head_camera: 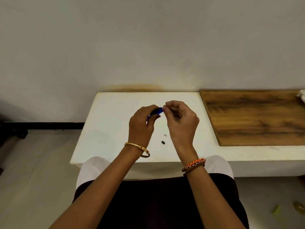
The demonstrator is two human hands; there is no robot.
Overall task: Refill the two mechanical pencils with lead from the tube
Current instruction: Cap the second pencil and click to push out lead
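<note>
A white tabletop (115, 126) stands against a pale wall, and both hands are raised over its middle. The left hand (142, 124) has its fingers curled round a blue mechanical pencil (156, 112), which slants up to the right, so that only a short blue stretch shows between thumb and fingers. No brand, label or writing can be read on the pencil; it is too small and mostly covered. A gold bangle (137, 148) sits on the left wrist.

Just below and between the two hands, two tiny parts lie on the tabletop, nearer its front edge than its back: a small black cap (163, 142) and, slightly above and to the right of it, a small pale grey piece (165, 135). They lie near each other but apart.

The right hand (180, 119) meets the upper end of the pencil, its thumb and forefinger pinched together at that tip; what they pinch is too thin to make out, and the other fingers are curled in. Orange and brown braided bands (194, 165) circle the right wrist.

Further right, a dark wooden board (254, 116) lies flat on the surface, touching the back edge. Near the front edge, just below the board's front edge, two thin dark lines (274, 148) lie side by side, possibly leads.
</note>
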